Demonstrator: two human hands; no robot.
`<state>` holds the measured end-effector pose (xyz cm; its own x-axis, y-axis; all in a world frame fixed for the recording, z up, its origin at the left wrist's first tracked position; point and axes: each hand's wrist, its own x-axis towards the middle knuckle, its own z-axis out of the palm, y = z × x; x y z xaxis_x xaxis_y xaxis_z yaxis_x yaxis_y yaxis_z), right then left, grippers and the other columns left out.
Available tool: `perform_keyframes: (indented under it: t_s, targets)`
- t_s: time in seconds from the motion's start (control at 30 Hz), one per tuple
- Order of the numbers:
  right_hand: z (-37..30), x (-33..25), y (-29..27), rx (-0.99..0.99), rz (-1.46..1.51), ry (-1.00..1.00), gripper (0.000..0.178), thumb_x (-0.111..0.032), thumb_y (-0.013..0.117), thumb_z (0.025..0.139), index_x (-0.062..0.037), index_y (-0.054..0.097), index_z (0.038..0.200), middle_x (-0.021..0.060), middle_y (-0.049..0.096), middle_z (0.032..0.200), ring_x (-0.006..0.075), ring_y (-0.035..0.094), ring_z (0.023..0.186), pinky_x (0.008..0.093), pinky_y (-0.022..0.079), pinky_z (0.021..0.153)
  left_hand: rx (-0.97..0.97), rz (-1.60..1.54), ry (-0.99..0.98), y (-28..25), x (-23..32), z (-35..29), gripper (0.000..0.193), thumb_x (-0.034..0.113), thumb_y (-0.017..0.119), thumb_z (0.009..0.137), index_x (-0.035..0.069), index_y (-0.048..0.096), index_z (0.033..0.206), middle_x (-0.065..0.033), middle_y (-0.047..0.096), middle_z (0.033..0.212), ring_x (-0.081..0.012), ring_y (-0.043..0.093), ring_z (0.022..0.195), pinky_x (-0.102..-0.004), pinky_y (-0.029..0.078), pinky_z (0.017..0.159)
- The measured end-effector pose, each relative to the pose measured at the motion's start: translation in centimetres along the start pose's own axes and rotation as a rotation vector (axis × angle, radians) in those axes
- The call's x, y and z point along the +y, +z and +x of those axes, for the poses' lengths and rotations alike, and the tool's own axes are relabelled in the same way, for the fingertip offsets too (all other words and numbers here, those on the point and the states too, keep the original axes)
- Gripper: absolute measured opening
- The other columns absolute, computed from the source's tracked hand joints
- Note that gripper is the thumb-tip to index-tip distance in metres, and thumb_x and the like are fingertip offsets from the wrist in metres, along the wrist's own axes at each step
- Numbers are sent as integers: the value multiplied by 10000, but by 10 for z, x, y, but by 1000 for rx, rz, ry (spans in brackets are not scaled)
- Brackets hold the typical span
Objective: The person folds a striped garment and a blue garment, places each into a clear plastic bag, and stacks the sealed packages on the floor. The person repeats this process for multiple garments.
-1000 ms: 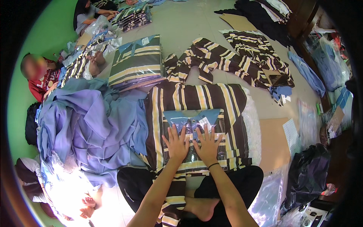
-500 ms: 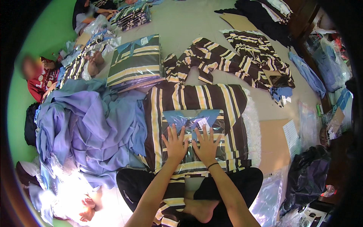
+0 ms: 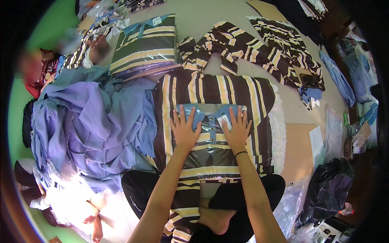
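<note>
A folded striped shirt in a clear plastic bag [image 3: 208, 152] lies in front of me, its blue collar at the far end and a white tag [image 3: 222, 120] near the placket. It rests on a larger brown, yellow and white striped garment [image 3: 259, 97] spread beneath. My left hand [image 3: 185, 129] lies flat on the bag's left part, fingers spread toward the collar. On the right part my right hand [image 3: 237, 129] also lies flat with fingers apart, a dark band at its wrist. Neither hand grips anything.
A stack of bagged striped shirts [image 3: 144, 48] stands beyond. Purple-blue cloth [image 3: 89, 125] is heaped at left. More striped garments [image 3: 227, 48] lie farther off. To the right are brown cardboard [image 3: 298, 150], plastic sleeves [image 3: 289, 202] and a black bag [image 3: 330, 190]. Other people sit at left.
Both hands have slid away from me toward the collar and moved apart. The view has shifted, so the far things sit higher in the picture.
</note>
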<state>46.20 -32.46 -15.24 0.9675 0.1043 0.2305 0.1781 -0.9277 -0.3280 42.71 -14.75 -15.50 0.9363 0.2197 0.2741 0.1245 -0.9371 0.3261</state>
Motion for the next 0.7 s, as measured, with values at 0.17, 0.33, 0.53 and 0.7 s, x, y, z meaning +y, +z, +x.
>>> perform_keyframes:
  t_s: [0.17,0.33,0.53,0.7]
  targets:
    - [3,-3,-15,-103,-68,-2,528,-404,453,818,-227,334,1302,94,236,1380,322,202,1266,542,134,992,-129,-91,1,-6,-9,7,546,374,513,778,230,365,1284,-153,214,1373,-400,174,1247,-553,146,976]
    - [-40,-21,-38,-85,-7,-49,557,-422,455,825,-195,315,1314,129,214,1384,340,183,1268,552,107,992,-111,-207,-27,-50,-19,-26,595,365,457,831,159,233,1342,-200,79,1396,-400,77,1276,-522,105,1003]
    - [-66,-21,-30,-222,14,-83,554,-422,424,845,-190,284,1328,126,202,1389,335,169,1275,563,100,990,-419,119,151,-76,-15,-97,729,458,546,755,121,251,1330,-241,164,1360,-408,191,1238,-495,201,982]
    - [-81,-20,-36,-283,290,-24,527,-288,473,840,-122,301,1310,166,263,1352,344,208,1259,517,130,1008,-114,-533,-343,-66,-15,-76,795,256,703,672,-39,254,1259,-215,403,1156,-308,471,999,-360,401,830]
